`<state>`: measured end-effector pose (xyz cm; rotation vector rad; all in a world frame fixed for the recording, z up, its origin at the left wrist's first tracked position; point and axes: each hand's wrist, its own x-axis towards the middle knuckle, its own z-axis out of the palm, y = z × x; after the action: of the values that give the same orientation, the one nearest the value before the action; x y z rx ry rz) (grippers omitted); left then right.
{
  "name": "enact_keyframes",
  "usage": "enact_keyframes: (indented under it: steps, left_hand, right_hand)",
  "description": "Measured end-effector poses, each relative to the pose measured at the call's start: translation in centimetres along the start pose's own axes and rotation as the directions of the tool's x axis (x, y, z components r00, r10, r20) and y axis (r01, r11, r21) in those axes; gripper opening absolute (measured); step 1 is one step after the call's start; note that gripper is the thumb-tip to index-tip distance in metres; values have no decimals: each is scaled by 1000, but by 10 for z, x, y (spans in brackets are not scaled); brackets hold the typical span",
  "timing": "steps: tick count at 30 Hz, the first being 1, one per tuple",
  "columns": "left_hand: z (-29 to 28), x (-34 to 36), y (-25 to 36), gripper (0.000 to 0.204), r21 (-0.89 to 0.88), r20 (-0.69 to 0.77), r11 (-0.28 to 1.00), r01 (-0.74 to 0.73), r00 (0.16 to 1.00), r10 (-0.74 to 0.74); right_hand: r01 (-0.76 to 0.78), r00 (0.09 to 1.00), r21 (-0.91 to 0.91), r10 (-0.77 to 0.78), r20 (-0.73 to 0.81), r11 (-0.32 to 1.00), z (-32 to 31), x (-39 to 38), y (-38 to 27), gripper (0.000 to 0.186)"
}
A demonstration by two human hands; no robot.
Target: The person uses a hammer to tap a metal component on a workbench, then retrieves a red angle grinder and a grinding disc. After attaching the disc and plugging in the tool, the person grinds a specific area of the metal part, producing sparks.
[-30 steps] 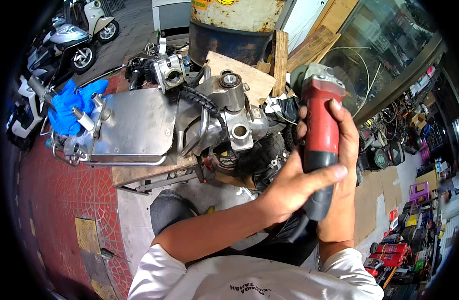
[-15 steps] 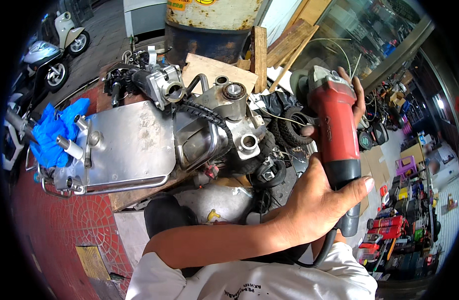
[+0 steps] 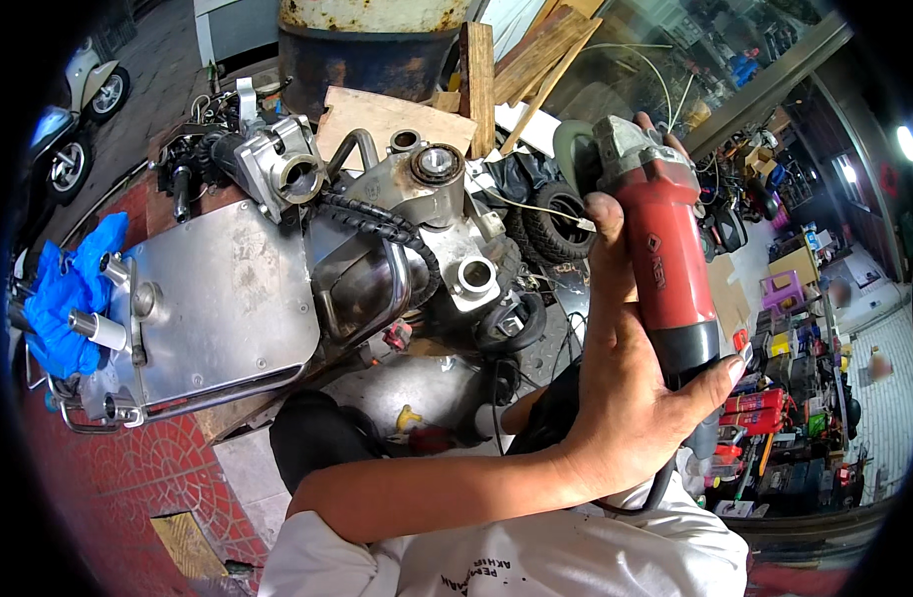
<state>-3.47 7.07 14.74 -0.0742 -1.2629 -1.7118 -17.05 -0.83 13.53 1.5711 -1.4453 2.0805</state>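
Observation:
I hold a red and black angle grinder point(image 3: 665, 249) upright in front of me, its metal head at the top. A pale grey-green disc point(image 3: 573, 154) sits on the head's left side. My left hand point(image 3: 616, 418) wraps the black rear grip, its forearm crossing my body and its thumb lying on the right. My right hand point(image 3: 674, 145) is mostly hidden behind the tool. Its fingers show beside the metal head, closed on it. A black cord point(image 3: 658, 493) hangs from the grinder's lower end. The disc touches no other thing that I can see.
To the left lies a metal frame with a flat plate point(image 3: 218, 289), next to a blue plastic bag point(image 3: 79, 298). Machined metal parts point(image 3: 407, 189), a small tyre point(image 3: 554, 224) and wooden planks point(image 3: 536, 60) sit beyond. Tools point(image 3: 755, 413) crowd the right side; a drum point(image 3: 367, 60) stands behind.
My view has turned right, so the frame and parts appear farther left. The grinder has risen slightly in view and shifted a little left, still gripped by both hands.

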Motion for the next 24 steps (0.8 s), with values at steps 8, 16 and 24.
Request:
enact_keyframes:
  steps: [8, 16, 24]
  left_hand:
    - [-7, 4, 6, 95, 301, -67, 954, 8, 998, 13]
    - [-87, -54, 2, 26, -214, -86, 759, 615, 762, -641]
    - [-142, -69, -48, 40, -339, -342, 782, 524, 705, -621]
  right_hand:
    - [-53, 998, 187, 49, 25, 981, 12, -11, 10, 108]
    - [41, 974, 175, -79, 214, 984, 0, 2, -3, 108]
    - [297, 871, 135, -326, 366, 945, 25, 30, 10, 106]
